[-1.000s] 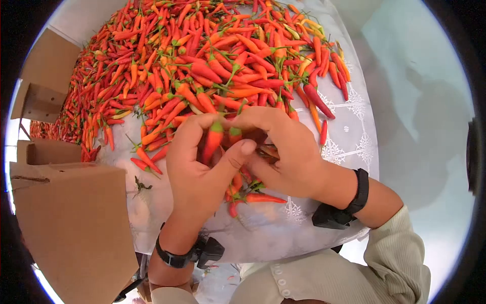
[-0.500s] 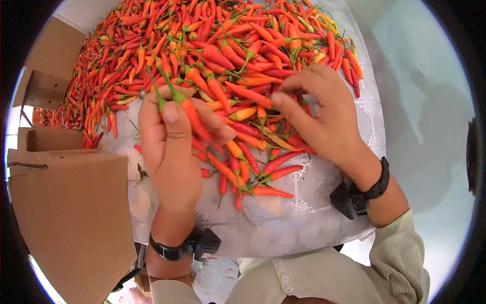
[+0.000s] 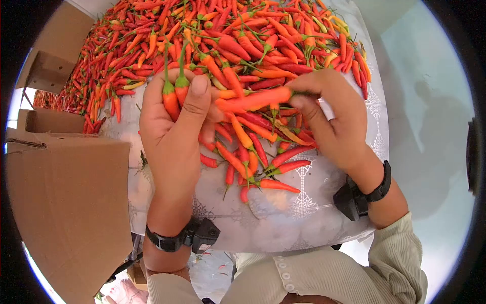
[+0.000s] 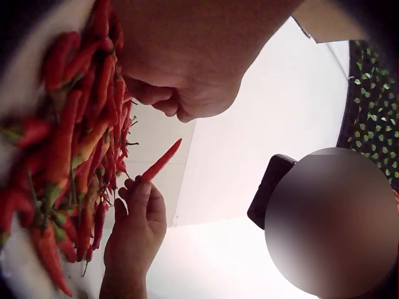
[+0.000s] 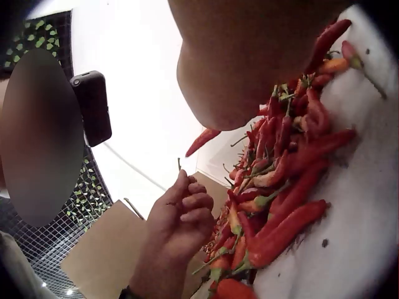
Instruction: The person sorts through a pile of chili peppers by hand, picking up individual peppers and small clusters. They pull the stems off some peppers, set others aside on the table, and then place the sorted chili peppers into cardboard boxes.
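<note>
My left hand (image 3: 172,139) holds two red-orange chili peppers (image 3: 171,104) under its thumb, their long green stems pointing up and away. In my right hand (image 3: 341,121), thumb and forefinger pinch another chili pepper (image 3: 253,100) at its stem end. That pepper lies level, its tip pointing left and close to the left hand's fingers. The left wrist view shows the same pepper (image 4: 162,160) standing out from the right hand's fingertips (image 4: 143,187). Below and between the hands, a loose cluster of chilies (image 3: 260,152) spreads on the tablecloth.
A large heap of red and orange chilies (image 3: 243,45) covers the far part of the table. The white tablecloth (image 3: 263,228) has a lace-like print. A cardboard box (image 3: 71,202) stands at the left, close beside the left forearm.
The hands were together around chilies a second ago, then parted. My right hand, over the pile half a second ago, now holds a chili pepper out toward the left, which keeps its two.
</note>
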`<state>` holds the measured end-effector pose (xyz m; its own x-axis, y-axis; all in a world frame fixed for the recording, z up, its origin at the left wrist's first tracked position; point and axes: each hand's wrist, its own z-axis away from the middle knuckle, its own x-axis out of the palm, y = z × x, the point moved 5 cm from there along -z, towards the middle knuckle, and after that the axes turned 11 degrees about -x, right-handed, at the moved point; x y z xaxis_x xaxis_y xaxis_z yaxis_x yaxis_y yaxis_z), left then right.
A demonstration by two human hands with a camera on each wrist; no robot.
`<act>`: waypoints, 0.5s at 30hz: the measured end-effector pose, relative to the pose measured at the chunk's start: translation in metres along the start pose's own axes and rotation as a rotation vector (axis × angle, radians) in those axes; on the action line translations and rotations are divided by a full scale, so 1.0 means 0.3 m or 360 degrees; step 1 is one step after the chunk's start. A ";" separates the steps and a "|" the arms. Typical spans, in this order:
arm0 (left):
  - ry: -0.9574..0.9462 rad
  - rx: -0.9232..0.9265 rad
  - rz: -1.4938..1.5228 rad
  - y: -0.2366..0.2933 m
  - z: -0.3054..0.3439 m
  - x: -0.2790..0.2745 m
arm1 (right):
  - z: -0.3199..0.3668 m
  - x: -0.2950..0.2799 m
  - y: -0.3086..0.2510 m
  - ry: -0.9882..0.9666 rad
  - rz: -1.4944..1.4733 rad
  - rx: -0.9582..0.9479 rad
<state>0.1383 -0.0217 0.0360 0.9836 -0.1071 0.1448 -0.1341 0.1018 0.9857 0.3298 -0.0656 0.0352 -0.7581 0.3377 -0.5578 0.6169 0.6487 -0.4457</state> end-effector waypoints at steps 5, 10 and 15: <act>-0.0390 -0.0264 -0.0093 -0.053 0.024 0.048 | -0.006 0.017 -0.036 -0.0079 -0.0070 -0.0168; -0.0867 -0.0764 -0.0252 -0.033 0.055 0.069 | 0.012 0.016 -0.025 0.0105 -0.0255 0.0183; -0.0344 -0.0454 -0.0120 -0.057 0.027 0.030 | 0.003 0.010 -0.013 -0.0275 0.0102 0.0120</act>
<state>0.1484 -0.0326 0.0211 0.9372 -0.3286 0.1172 0.0071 0.3539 0.9353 0.3253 -0.0677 0.0345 -0.6733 0.2503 -0.6957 0.6816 0.5748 -0.4528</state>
